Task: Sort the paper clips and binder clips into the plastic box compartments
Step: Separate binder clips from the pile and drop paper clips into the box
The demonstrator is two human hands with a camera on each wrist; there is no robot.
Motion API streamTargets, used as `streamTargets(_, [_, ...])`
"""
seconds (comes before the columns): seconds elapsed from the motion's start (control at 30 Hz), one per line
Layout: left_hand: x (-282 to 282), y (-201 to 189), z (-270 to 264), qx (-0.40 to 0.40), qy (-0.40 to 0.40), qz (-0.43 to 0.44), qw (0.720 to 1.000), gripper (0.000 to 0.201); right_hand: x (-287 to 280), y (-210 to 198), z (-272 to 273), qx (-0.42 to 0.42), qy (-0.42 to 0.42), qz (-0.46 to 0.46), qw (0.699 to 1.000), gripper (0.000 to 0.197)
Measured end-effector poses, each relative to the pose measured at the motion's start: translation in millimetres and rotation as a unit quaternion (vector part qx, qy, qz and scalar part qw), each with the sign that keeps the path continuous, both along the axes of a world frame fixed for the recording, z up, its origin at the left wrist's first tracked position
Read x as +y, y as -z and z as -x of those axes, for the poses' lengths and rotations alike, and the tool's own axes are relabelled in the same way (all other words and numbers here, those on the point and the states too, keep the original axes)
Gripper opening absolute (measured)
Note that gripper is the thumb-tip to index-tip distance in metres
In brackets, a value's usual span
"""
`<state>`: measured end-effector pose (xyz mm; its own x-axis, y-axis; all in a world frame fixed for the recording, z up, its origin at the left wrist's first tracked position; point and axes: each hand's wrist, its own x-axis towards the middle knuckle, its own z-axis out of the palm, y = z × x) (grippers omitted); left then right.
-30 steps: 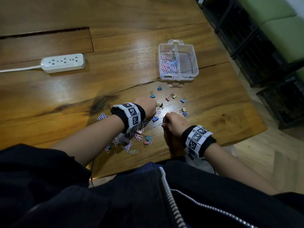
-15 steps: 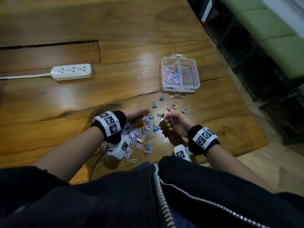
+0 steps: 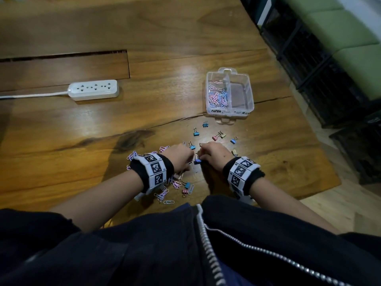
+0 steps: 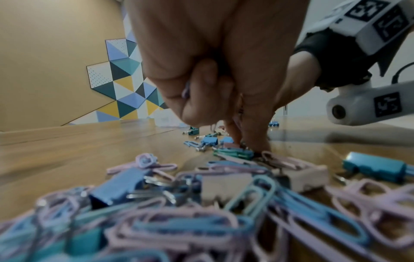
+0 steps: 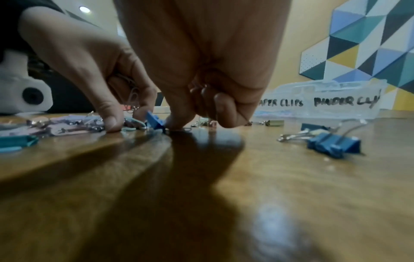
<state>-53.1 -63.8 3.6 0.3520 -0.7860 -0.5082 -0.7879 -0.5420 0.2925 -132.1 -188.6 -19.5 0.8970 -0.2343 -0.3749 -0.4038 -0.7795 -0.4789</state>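
Note:
A clear plastic box (image 3: 249,93) stands ahead on the table, with paper clips (image 3: 217,97) in its left compartment. Its front (image 5: 325,101) is lettered PAPER CLIPS and BINDER CLIPS. My left hand (image 3: 181,159) is down on the mixed pile (image 4: 201,203), fingers curled round pastel paper clips (image 4: 186,90), fingertips (image 4: 255,145) on the heap. My right hand (image 3: 214,155) is close beside it, fingers curled with thin wire clips (image 5: 199,87) showing in the palm. Its fingertip (image 5: 177,122) touches the table against a tilted blue binder clip (image 5: 154,122).
Loose binder clips (image 3: 196,133) lie between the hands and the box, and another blue one (image 5: 331,144) lies right of my right hand. More paper clips (image 3: 165,193) are spread under my left wrist. A white power strip (image 3: 93,89) lies at the far left.
Both hands have come together over the pile's far edge. The left hand moved right, and the right hand dropped its fingertips to the table by the blue binder clip.

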Motion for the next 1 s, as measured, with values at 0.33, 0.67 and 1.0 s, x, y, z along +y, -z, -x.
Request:
streamTargets(0.33, [-4,1,5,-0.018,0.036,-0.025,0.999,0.02,-2,2,14,0.047,0.006,0.022,0.999,0.008])
streamTargets(0.67, [-24,-35,-58,0.327,-0.311,0.073,0.89,0.029,-44,-51,-4,-0.003,0.206,-0.281,0.937,0.012])
streamTargets(1.0, [-73,-57,-81,0.432,-0.445,0.169,0.766,0.035,-87,-74,-103,-0.095,0.28,-0.183,0.937,0.033])
